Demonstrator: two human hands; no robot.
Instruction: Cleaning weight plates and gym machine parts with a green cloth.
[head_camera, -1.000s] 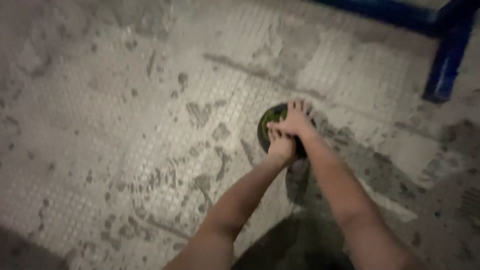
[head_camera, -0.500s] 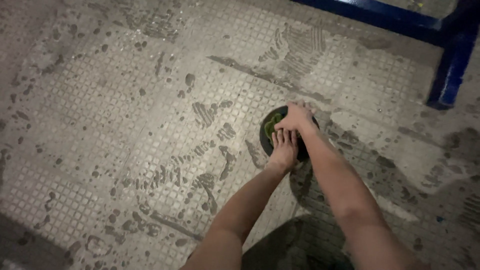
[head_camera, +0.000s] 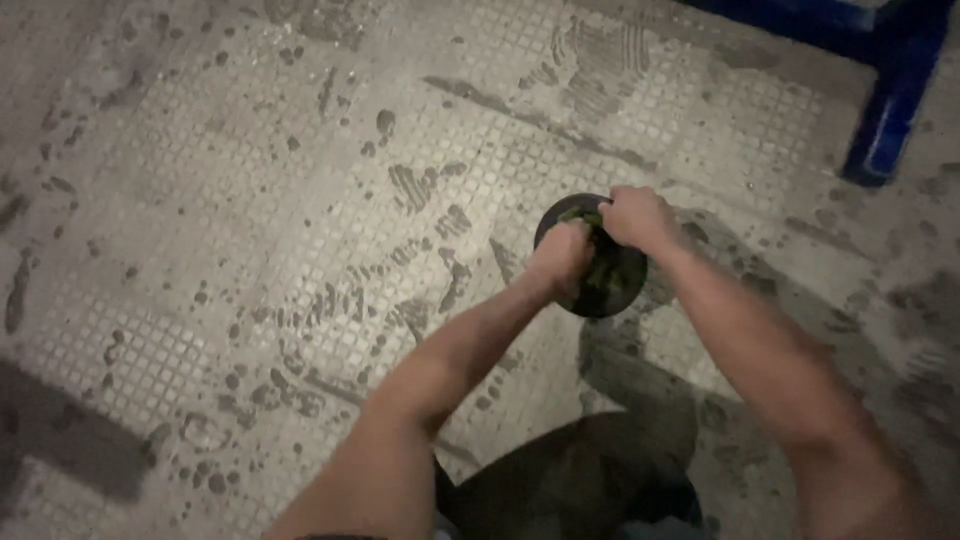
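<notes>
We had both hands down in the round dark bowl (head_camera: 590, 255) right of the frame's centre, on the dusty tiled floor (head_camera: 250, 250). Our left hand (head_camera: 562, 256) was closed in a fist on the green leafy stuff (head_camera: 603, 272) inside; our right hand (head_camera: 636, 217) was curled tight at the far rim, gripping more of it, we judged. The step looked like squeezing or tearing the greens, needing a firm, steady pull next. Against the earlier frame, our right fingers had drawn in from spread to clenched. A blue frame (head_camera: 895, 95) stood at upper right.
</notes>
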